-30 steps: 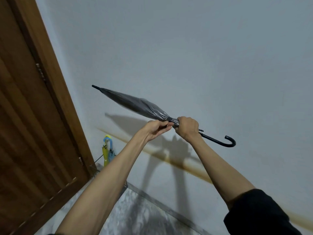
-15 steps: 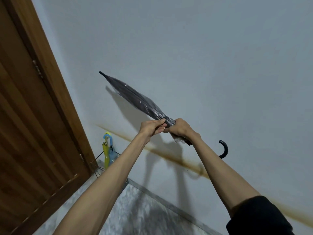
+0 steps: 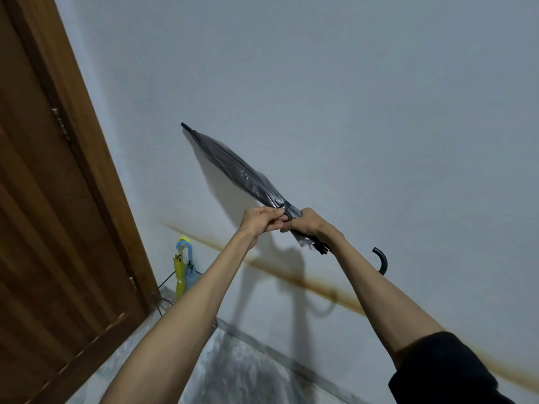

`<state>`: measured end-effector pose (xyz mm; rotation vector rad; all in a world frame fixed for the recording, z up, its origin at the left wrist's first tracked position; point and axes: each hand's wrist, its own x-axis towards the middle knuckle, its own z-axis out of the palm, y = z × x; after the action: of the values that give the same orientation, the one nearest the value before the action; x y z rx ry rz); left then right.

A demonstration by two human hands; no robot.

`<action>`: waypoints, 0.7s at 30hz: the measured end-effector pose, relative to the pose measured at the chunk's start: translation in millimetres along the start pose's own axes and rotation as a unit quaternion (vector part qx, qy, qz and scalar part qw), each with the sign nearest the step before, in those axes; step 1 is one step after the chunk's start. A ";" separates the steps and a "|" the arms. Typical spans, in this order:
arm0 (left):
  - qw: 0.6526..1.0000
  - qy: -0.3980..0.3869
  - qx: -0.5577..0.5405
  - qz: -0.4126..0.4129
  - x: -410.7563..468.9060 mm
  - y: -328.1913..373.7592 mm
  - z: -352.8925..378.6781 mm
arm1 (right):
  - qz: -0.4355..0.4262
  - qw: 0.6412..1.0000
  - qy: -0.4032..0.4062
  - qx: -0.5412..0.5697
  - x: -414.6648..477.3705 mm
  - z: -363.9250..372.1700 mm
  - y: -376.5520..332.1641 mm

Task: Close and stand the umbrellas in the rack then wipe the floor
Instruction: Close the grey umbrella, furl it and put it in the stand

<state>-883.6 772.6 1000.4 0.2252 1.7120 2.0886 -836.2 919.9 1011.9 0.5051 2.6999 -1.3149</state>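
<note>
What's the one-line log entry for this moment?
step: fastening closed grey umbrella | left hand: pinches strap | right hand: grips it below strap | corner: yellow umbrella, blue umbrella upright

Person's arms, head view: left hand point(image 3: 262, 222) and right hand point(image 3: 309, 227) bare, both forearms uncovered past the elbow. A short black fabric sleeve point(image 3: 449, 371) covers the right upper arm, its hem rounded.

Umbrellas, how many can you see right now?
3. The left hand and right hand hold a grey umbrella; a yellow umbrella and a blue umbrella stand in the rack by the door. Others may be hidden.
</note>
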 end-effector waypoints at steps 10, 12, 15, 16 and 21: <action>0.999 0.017 -0.004 0.034 9.9 6.3 -33.0 | 0.023 0.999 0.011 -0.033 14.0 19.2 -28.9; 0.999 0.020 -0.011 0.037 11.5 6.1 -39.4 | 0.026 0.999 0.003 -0.033 14.0 22.3 -34.1; 0.999 0.025 -0.009 0.038 14.1 10.2 -50.1 | 0.026 0.999 0.003 -0.035 15.6 27.2 -41.1; 0.999 0.025 -0.001 0.039 15.0 12.3 -52.8 | 0.027 0.999 0.005 -0.038 15.7 28.8 -43.5; 0.999 0.018 0.018 0.030 15.4 22.3 -62.6 | 0.029 0.999 0.012 -0.044 16.8 37.1 -55.4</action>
<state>-926.4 719.9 1005.6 0.2553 1.7852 2.1180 -872.7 863.5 1026.4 0.5875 2.7262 -1.1764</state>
